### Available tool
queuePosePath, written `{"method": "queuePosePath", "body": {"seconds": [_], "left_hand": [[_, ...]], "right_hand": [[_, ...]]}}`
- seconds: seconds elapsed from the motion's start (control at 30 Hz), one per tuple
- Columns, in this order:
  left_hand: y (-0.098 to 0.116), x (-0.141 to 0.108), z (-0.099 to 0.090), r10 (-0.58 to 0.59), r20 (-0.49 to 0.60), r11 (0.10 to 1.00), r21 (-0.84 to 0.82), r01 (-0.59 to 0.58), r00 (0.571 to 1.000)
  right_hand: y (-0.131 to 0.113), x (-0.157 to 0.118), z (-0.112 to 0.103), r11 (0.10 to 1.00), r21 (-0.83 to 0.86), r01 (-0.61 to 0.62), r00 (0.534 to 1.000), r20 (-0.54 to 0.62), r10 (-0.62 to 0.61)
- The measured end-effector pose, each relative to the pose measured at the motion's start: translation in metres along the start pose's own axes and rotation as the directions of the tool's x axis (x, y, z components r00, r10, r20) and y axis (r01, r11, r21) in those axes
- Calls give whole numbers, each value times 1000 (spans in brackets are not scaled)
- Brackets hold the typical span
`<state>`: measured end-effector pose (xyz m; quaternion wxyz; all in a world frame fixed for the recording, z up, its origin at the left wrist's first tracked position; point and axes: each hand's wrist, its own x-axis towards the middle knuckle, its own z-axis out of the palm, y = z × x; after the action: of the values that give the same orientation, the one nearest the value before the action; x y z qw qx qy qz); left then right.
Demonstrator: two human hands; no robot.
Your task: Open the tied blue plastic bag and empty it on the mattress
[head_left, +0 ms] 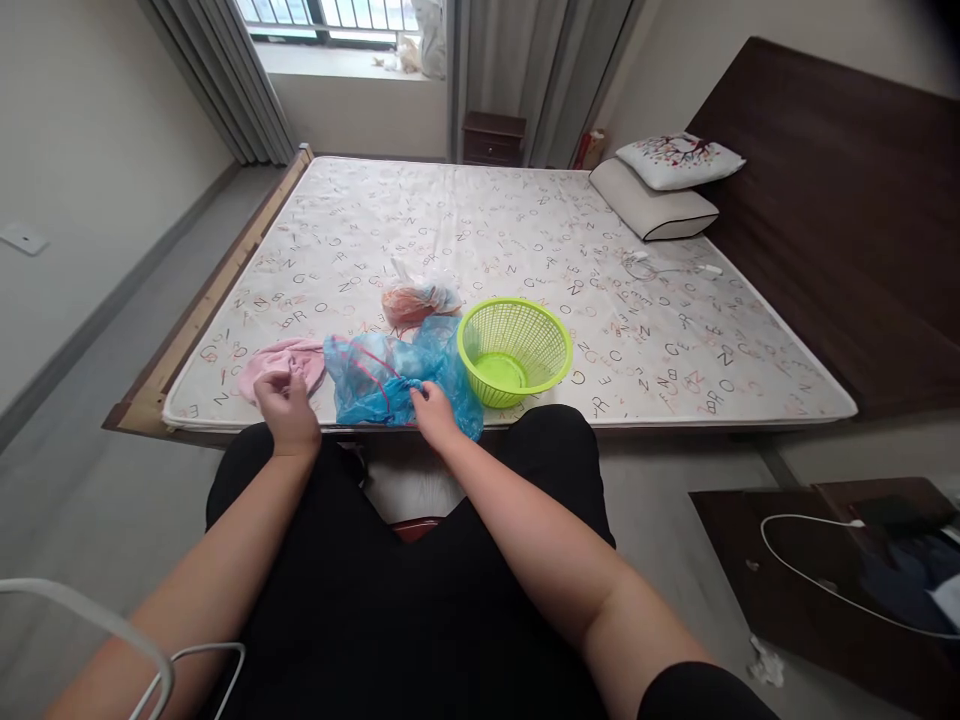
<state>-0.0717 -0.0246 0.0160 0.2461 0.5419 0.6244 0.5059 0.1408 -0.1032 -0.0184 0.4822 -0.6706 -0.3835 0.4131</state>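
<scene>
A blue plastic bag (367, 365) with a red drawstring lies on the near edge of the mattress. My right hand (435, 412) pinches the bag near its right part. On the left, my left hand (283, 400) is raised in front of a pink cloth (259, 362), its fingertips pressed together; what they hold, if anything, is too small to make out. Just right of the bag stands a green plastic basket (504, 372) with nothing seen inside. Behind the blue bag sits a clear bag (412, 303) with orange-brown and pale contents.
The mattress (480, 225) has a letter print. Two pillows (660, 198) are stacked at its far right by the dark headboard (832, 180). White cables (660, 270) lie on the right part. A dark bedside table (780, 560) stands at the lower right.
</scene>
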Motion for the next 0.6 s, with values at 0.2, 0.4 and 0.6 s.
{"method": "queuePosePath", "body": {"seconds": [0.2,0.4,0.6], "left_hand": [[17,-43,20,416,675,845,-39,-533,609],[-10,-38,50,16,885,738,303,-602,465],[-32,-24,46,-313,747,598,634,-490,586]], "right_hand": [[2,2,3,990,131,59,997,42,-65],[-5,-4,0,978,150,143,990,-29,-140],[-6,2,-7,965,242,100,988,-139,-68]]}}
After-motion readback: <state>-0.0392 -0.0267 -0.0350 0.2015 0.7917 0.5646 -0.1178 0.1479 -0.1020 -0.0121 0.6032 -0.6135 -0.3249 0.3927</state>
